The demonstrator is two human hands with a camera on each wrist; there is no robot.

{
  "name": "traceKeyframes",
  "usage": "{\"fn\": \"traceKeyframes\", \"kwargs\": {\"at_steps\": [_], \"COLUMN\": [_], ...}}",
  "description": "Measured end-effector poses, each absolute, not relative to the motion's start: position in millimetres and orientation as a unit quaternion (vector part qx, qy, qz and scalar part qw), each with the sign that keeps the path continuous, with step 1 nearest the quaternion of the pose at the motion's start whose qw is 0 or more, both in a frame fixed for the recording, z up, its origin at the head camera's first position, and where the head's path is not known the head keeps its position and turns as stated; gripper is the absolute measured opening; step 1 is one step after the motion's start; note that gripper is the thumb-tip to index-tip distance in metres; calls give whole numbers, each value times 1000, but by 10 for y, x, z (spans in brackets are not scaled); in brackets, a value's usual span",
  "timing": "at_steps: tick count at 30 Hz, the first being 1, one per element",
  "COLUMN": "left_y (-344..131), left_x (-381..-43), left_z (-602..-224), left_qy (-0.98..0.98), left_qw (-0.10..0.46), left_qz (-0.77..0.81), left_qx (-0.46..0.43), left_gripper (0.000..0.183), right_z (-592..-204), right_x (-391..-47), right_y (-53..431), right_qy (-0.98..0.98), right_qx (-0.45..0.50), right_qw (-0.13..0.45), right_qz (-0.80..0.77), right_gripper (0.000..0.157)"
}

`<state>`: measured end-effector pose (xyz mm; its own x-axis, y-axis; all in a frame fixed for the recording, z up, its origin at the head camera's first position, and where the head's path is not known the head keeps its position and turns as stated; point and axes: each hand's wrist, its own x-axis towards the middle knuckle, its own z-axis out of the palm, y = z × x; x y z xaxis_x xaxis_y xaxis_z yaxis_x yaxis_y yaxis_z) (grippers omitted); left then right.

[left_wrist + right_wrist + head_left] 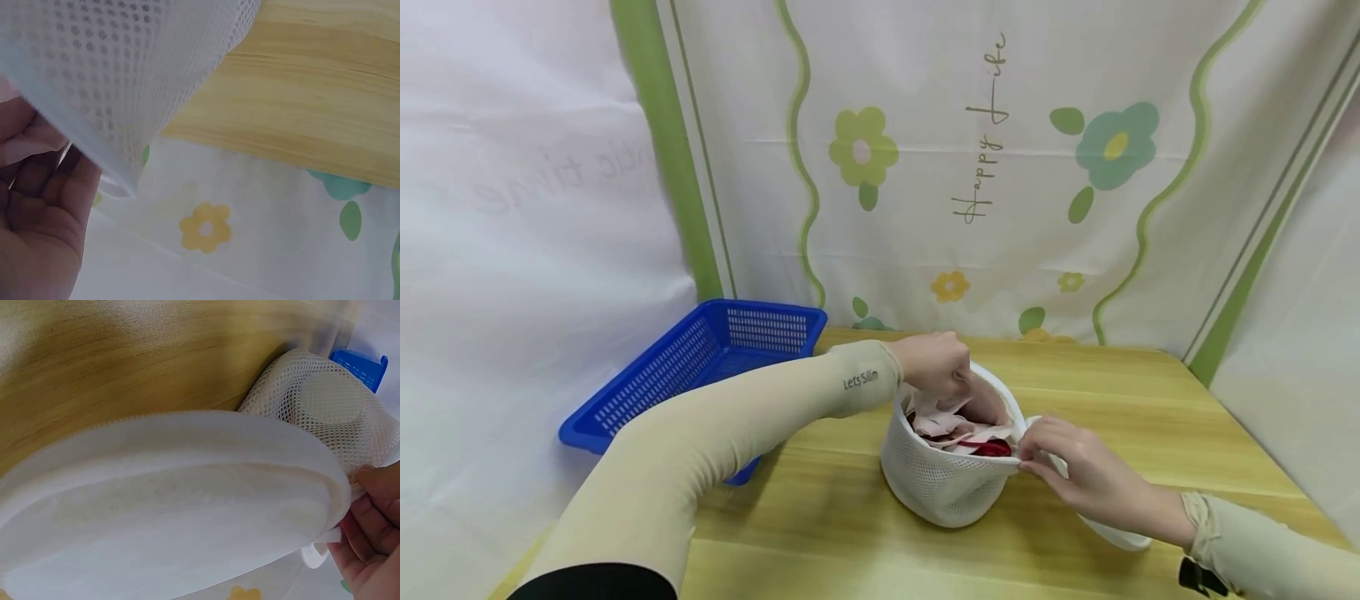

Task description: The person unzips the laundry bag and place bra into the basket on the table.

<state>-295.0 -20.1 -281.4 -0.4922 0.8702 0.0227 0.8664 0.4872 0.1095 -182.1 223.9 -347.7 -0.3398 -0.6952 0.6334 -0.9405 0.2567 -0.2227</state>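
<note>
A white mesh laundry bag stands upright on the table, its round mouth open at the top. Pale pink fabric pieces and a red piece lie inside it. My left hand reaches over the far left of the mouth and holds pale pink cloth beside the bag's rim; some of its fingers are hidden. At the right side, my right hand pinches the rim near where the lid hinges. The bag's white lid hangs folded back, partly below that hand.
A blue plastic basket with slotted walls is at the left on the wooden table. A white curtain printed with flowers hangs behind the table's back edge, and more white cloth hangs at both sides.
</note>
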Motion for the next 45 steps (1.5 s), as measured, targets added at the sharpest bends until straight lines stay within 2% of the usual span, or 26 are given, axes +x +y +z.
{"fn": "traceKeyframes", "kwargs": {"at_steps": [4, 10, 21, 32, 39, 42, 45], "left_y": [-264, -378, -462, -570, -588, -626, -652], "left_x": [-2973, -2974, -2980, -2994, -2986, -2977, -2970], "left_z": [-2751, -2693, -2680, -2639, -2582, -2571, -2542], "left_qy": [857, 853, 858, 842, 840, 842, 843], "left_qw": [-3, -14, -48, -115, -157, -165, -184], "left_qz": [79, 116, 145, 202, 241, 249, 254], "left_qx": [509, 508, 491, 487, 461, 449, 437], "left_gripper": [47, 48, 47, 50, 51, 53, 54], "right_z": [-3487, -3506, -3525, -3478, -3455, -3457, -3459], "right_x": [-1822, -1816, -1830, -1825, -1825, -1833, -1845], "right_y": [2214, 2184, 2197, 2213, 2236, 2223, 2212], "right_qy": [-762, -766, -773, -770, -774, -767, -754], "right_qx": [537, 535, 528, 534, 527, 536, 548], "right_qw": [211, 200, 184, 182, 191, 195, 206], "right_qz": [293, 296, 300, 300, 293, 294, 299], "right_gripper": [12, 23, 24, 7, 7, 12, 9]}}
